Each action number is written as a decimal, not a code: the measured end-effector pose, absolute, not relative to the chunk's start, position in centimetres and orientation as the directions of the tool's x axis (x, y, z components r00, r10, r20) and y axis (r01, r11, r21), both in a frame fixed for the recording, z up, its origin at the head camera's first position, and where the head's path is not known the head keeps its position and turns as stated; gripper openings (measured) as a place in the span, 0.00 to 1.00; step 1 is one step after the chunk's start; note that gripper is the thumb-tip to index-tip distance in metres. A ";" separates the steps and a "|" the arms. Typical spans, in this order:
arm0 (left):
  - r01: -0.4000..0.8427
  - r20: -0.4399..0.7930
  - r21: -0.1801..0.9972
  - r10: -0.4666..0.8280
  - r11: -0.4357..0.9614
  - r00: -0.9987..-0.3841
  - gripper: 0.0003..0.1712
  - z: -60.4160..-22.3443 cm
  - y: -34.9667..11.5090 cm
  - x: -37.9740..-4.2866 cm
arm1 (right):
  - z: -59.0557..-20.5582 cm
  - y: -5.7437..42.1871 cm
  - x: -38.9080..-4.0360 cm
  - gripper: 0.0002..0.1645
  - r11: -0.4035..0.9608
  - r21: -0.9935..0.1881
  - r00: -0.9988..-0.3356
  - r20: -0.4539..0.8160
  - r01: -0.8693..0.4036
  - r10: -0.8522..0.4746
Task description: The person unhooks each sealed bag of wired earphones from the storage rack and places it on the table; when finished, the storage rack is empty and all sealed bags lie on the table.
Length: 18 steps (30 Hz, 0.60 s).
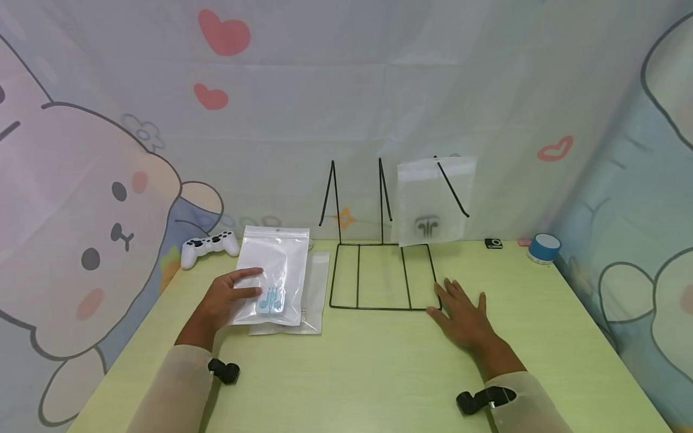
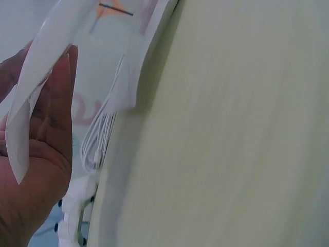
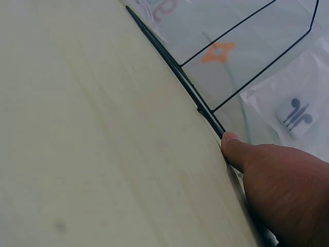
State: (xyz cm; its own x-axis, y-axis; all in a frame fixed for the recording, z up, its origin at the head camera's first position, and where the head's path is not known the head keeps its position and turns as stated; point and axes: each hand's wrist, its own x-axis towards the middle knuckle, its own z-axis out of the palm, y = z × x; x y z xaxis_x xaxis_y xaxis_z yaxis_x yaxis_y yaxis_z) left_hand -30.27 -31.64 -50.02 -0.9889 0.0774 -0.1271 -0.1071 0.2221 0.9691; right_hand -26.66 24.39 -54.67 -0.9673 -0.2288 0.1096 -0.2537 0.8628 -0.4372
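Note:
My left hand [image 1: 221, 300] grips a white zip-lock bag [image 1: 273, 252] by its left edge. A pale case with a blue earphone print shows through that bag. In the left wrist view, the bag [image 2: 46, 51] passes between thumb and fingers. Partly behind it in the head view is a second zip-lock bag [image 1: 316, 288]. My right hand [image 1: 462, 319], fingers spread, touches the front right corner of a black wire display rack [image 1: 379, 309]. In the right wrist view, the thumb [image 3: 231, 139] meets the rack's bar. A bag with a dark earphone print [image 1: 433, 201] hangs on the rack's right hook.
A white game controller [image 1: 210, 245] lies at the back left. At the back right are a small black music player [image 1: 493, 243] and a blue-and-white round tub [image 1: 544, 248]. A printed cloth stands behind the table. Coiled white cable [image 2: 97, 141] shows in the left wrist view.

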 end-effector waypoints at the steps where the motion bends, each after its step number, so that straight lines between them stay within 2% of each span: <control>1: -0.111 -0.130 0.969 0.075 0.223 -0.989 0.39 -50.1 -32.1 -30.2 | -54.6 24.4 -26.7 0.46 0.864 -0.436 -0.968 0.108 -0.252 -0.228; 14: -0.200 -0.204 0.951 -0.008 0.236 -0.979 0.34 -50.6 -36.3 -30.1 | -54.6 24.2 -26.6 0.45 0.864 -0.436 -0.968 0.109 -0.250 -0.226; 18: -0.216 -0.220 0.937 -0.018 0.275 -0.975 0.35 -50.9 -37.2 -30.3 | -54.6 24.3 -26.6 0.45 0.864 -0.436 -0.968 0.109 -0.252 -0.227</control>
